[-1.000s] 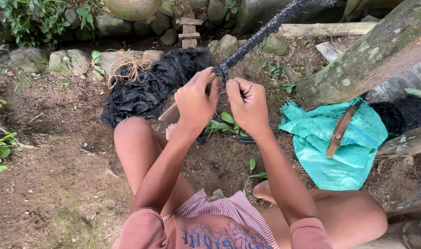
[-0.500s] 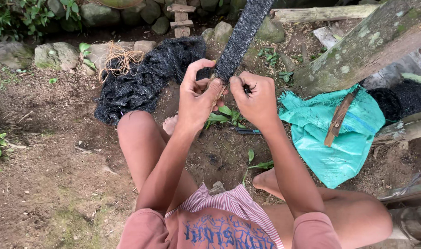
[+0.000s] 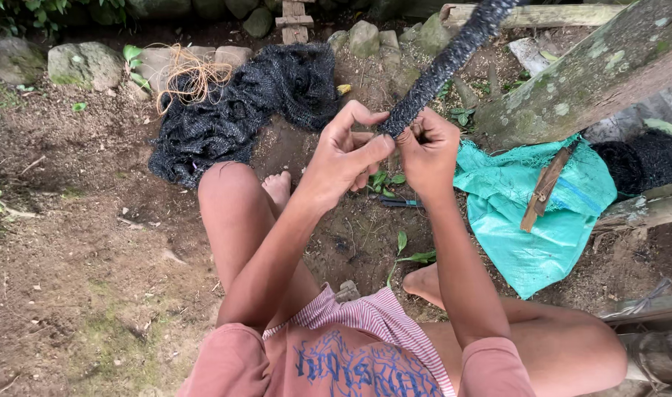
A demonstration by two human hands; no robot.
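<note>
one bare dirt ground (image 3: 71, 242) carried everything; i sat low on it, knees wide, so both arms could meet in front of me. one slanting mossy log (image 3: 593, 73) crossed the far right corner. one heap of black net (image 3: 240, 110) lay slack at the far edge, by the row of stones (image 3: 78, 62), with one tangle of tan twine (image 3: 192, 73) on its left side. one teal sack (image 3: 534, 213) was spread flat near the right edge, probably to keep one wooden-handled tool (image 3: 545, 187) off the soil. one twisted rope of black net (image 3: 446, 62) ran taut from the top edge down to my hands, held up so its end sat at working height. my left hand (image 3: 343, 165) pinched that end between thumb and forefinger, other fingers curled loose. my right hand (image 3: 428, 154) was closed round it just beside, fist tight. one small dark tool (image 3: 398, 201) lay on the dirt under my hands.
</note>
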